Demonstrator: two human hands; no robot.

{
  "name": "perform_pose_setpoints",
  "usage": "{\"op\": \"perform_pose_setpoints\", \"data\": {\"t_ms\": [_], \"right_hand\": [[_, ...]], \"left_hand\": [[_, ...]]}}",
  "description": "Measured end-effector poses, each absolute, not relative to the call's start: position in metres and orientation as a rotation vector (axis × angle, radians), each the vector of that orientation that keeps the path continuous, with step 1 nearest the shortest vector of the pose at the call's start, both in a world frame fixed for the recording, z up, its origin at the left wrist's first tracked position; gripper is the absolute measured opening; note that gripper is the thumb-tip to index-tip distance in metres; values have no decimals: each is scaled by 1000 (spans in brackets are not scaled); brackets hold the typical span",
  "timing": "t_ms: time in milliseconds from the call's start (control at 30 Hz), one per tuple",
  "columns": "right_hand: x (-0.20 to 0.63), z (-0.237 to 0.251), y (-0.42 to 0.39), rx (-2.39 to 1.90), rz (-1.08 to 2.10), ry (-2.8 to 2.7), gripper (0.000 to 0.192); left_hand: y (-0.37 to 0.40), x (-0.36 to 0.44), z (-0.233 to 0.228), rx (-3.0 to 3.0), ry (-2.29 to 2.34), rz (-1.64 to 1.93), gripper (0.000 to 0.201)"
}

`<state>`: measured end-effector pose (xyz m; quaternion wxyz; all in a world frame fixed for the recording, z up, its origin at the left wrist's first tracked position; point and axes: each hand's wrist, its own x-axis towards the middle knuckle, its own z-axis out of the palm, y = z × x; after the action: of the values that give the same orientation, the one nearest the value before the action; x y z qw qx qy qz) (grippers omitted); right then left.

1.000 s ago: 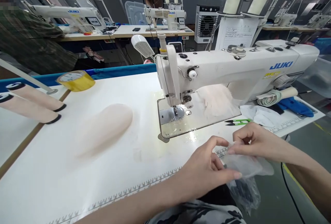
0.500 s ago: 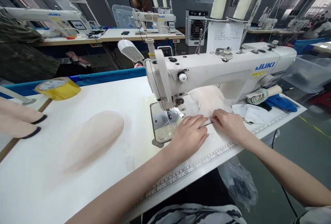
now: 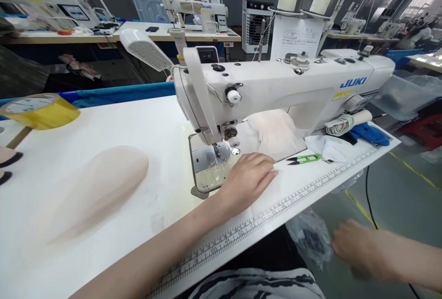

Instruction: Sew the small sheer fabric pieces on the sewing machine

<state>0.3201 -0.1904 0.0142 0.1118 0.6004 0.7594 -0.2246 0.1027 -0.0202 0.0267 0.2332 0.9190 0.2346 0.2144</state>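
- The left hand [image 3: 249, 177] lies palm down on the white bench [image 3: 138, 124], fingers [image 3: 267, 175] flat and released, pressing a thin clear sheet [image 3: 265, 198] just in front of the metal needle plate [image 3: 207, 158] of the white JUKI sewing machine [image 3: 276, 87].
- The right hand [image 3: 354, 246] is below the bench edge, blurred, just beside a crumpled clear plastic bag [image 3: 311, 237] hanging there; whether its fingers grip the bag I cannot tell.
- Green-handled thread snips [image 3: 305, 158] lie on the bench right of the left hand, near a pale pink fabric heap [image 3: 276, 131] under the machine arm.
- A sheer beige stocking piece [image 3: 100, 188] lies well to the left, with a yellow tape roll [image 3: 39, 110] behind it.
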Motion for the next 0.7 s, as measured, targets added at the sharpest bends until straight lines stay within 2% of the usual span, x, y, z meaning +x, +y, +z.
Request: {"op": "perform_pose_setpoints", "data": {"t_ms": [67,167,200,300,400,533,700], "right_hand": [[317,30,-176,1662,-701,2314,35],[308,62,-143,1974,-993,2504,20],[304,70,-133,2099,-1134,2488,21],[287,76,-110,2129,-1771,2227,48],[269,65,-93,1826,-2230,2099,46],[250,52,-75,1603,-2499,2120,29],[237,50,-63,1435,-2595,2123,19]], "left_hand": [[-27,96,31,2376,672,572,26],[-35,86,36,2160,745,526,28],[-37,83,38,2100,765,527,28],[-42,72,40,1976,807,589,32],[-46,61,41,1916,839,666,33],[-51,48,40,1851,857,717,33],[-54,34,38,1785,895,797,37]]}}
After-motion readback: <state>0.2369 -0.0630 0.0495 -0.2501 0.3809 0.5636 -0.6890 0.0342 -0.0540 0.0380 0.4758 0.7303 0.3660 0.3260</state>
